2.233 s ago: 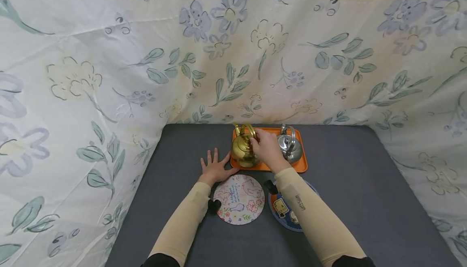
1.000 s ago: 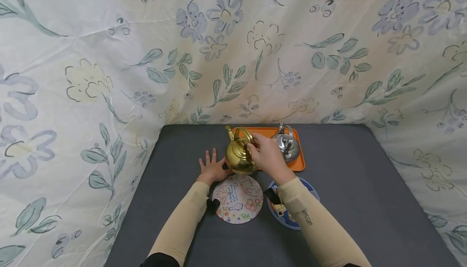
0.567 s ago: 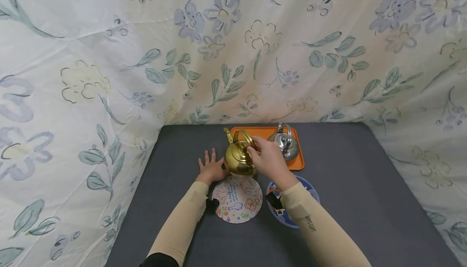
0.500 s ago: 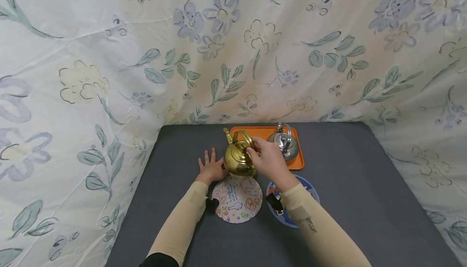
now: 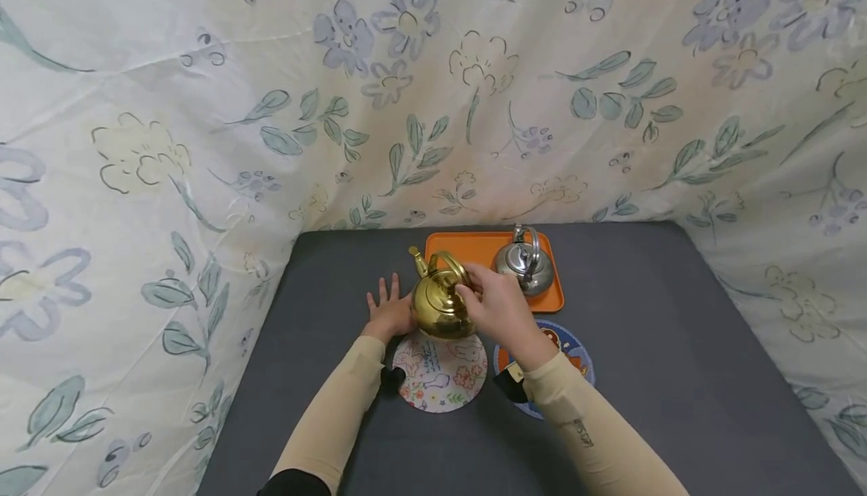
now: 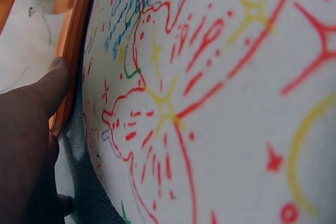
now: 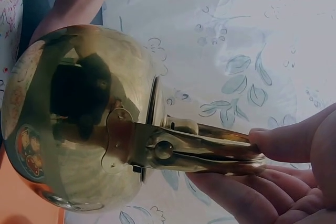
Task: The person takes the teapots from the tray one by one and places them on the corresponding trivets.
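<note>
The right hand [image 5: 500, 308] grips by its handle [image 7: 226, 153] the gold kettle [image 5: 433, 311], now shifted off the orange tray [image 5: 467, 246] to over the white mat [image 5: 440, 387], its transfer apparently partly done, while the outspread left hand [image 5: 389, 317] touches the tray.

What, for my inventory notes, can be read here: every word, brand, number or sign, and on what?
Nothing is legible.
Round white mat: blue handwriting, too blurred to read.
Right sleeve: dark mark, perhaps lettering, too small to read.
Gold kettle: no lettering visible.
</note>
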A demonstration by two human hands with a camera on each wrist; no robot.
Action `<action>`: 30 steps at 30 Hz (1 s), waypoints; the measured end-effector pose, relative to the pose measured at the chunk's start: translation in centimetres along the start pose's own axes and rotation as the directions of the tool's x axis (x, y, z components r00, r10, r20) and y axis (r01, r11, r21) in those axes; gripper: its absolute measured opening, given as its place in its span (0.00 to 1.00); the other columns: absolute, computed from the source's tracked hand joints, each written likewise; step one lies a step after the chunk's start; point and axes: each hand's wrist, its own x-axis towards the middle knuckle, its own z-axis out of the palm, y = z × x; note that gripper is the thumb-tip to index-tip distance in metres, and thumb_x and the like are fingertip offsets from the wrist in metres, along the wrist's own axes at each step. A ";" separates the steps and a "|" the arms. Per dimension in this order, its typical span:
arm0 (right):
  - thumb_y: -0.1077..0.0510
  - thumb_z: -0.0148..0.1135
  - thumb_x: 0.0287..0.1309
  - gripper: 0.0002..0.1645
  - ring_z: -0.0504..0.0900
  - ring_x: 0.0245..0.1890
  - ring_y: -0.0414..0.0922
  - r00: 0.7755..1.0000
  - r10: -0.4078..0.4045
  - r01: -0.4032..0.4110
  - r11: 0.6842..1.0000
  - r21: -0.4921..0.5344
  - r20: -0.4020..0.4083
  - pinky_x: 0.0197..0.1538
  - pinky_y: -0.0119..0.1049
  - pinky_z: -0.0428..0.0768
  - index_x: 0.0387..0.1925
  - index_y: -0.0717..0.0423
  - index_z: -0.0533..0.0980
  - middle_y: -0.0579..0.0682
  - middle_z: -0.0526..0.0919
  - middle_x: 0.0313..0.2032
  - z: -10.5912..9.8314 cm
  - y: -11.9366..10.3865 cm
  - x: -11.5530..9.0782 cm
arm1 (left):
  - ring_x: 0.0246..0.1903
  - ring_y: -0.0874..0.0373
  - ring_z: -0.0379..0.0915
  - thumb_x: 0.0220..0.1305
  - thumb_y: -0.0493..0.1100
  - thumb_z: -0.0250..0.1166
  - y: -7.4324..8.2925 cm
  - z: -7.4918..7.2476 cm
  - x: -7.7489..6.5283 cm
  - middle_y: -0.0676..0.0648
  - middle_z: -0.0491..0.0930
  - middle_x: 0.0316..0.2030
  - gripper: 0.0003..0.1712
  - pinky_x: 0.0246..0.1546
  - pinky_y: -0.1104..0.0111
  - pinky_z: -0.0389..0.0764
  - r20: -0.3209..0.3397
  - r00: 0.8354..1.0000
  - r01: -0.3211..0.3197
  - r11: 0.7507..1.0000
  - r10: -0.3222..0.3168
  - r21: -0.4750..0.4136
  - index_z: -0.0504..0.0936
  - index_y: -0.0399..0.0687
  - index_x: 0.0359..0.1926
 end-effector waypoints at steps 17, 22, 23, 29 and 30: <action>0.62 0.67 0.64 0.21 0.90 0.42 0.51 1.000 -0.009 0.009 0.999 0.042 0.007 0.40 0.39 0.87 0.57 0.66 0.79 0.60 0.88 0.47 0.5 0.3 -1.9 | 0.78 0.34 0.19 0.65 0.66 0.62 0.4 -0.1 0.1 0.38 0.30 0.80 0.46 0.71 0.31 0.33 -0.004 1.000 0.013 1.000 -0.013 0.000 0.55 0.67 0.80; 0.62 0.66 0.65 0.21 0.89 0.45 0.51 1.000 -0.008 0.006 0.998 0.061 0.030 0.42 0.40 0.87 0.58 0.65 0.78 0.61 0.88 0.49 0.8 0.4 -2.6 | 0.78 0.33 0.20 0.70 0.62 0.58 0.6 0.0 0.1 0.38 0.30 0.80 0.42 0.71 0.31 0.33 -0.013 1.000 0.013 1.000 -0.013 -0.003 0.51 0.73 0.80; 0.62 0.66 0.65 0.21 0.89 0.45 0.51 0.999 -0.010 0.008 0.998 0.065 0.034 0.42 0.40 0.87 0.58 0.65 0.78 0.61 0.87 0.49 0.8 0.4 -2.7 | 0.78 0.33 0.20 0.70 0.62 0.58 0.5 0.0 0.1 0.38 0.30 0.80 0.43 0.71 0.31 0.34 -0.015 1.000 0.011 1.000 -0.011 -0.001 0.49 0.74 0.80; 0.63 0.68 0.63 0.21 0.89 0.45 0.52 1.000 -0.016 0.014 0.997 0.070 0.027 0.41 0.40 0.87 0.57 0.65 0.79 0.61 0.88 0.48 1.4 0.6 -3.3 | 0.78 0.34 0.20 0.70 0.64 0.56 0.5 -0.1 0.1 0.38 0.30 0.81 0.44 0.72 0.32 0.34 -0.014 1.000 0.010 1.000 -0.010 0.015 0.45 0.76 0.80; 0.63 0.68 0.63 0.21 0.89 0.45 0.52 0.999 -0.020 0.018 0.997 0.070 0.026 0.41 0.41 0.87 0.57 0.65 0.79 0.61 0.88 0.47 1.5 0.6 -3.4 | 0.78 0.34 0.21 0.71 0.65 0.55 0.5 -0.1 0.1 0.38 0.30 0.81 0.43 0.71 0.32 0.34 -0.014 1.000 0.008 1.000 -0.008 0.017 0.45 0.77 0.80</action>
